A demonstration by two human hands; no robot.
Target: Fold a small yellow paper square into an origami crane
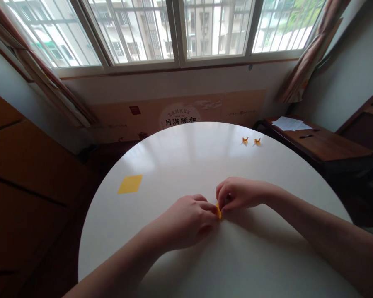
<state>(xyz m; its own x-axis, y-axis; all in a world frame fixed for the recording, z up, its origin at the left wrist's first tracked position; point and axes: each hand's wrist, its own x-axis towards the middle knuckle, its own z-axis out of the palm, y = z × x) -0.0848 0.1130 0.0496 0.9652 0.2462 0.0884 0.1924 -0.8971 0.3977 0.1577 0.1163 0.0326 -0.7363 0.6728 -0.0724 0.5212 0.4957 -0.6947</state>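
Pinching a small yellow paper (219, 212) between their fingertips, the left hand (192, 219) and right hand (238, 193) nearly meet over the white surface (180, 165); a flat sheet (129, 184) lies off to the left, two folded figures (245, 140) near the far right edge

Barred windows (136, 31), bkgd, daylight in; curtains (46, 76) ea. side; brn desk (332, 145) at R.
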